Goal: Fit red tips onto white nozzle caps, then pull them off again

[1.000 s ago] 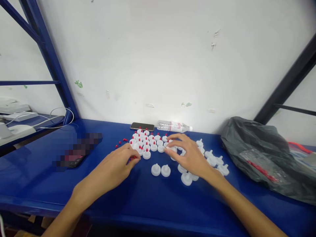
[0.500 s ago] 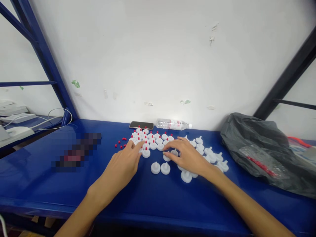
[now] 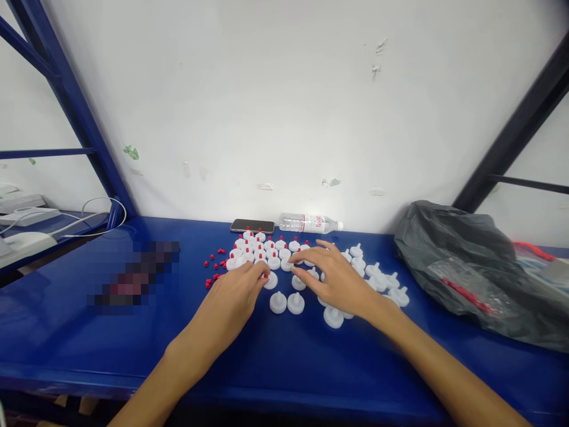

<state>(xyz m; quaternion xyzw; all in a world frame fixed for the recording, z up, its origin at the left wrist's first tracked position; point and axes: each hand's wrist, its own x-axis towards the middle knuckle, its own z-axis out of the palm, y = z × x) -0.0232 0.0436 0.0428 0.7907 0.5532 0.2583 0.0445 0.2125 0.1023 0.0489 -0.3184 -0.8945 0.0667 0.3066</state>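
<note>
- Left hand (image 3: 235, 289): thumb and fingers drawn together at a red-tipped white cap (image 3: 272, 281), mid-tabletop (image 3: 284, 365); cannot tell if gripped.
- Right hand (image 3: 338, 281): thumb and forefinger parted, hand open over white caps.
- Red-tipped caps (image 3: 260, 256): clustered beyond left hand, toward back edge.
- Bare-spout caps (image 3: 333, 318): two nearer the front edge, others around right hand, toward right end.
- Loose red tips (image 3: 208, 283): left of cluster.
- Phone (image 3: 252, 226), bottle (image 3: 291, 223): along back edge.
- Black bag (image 3: 427, 237): right end.
</note>
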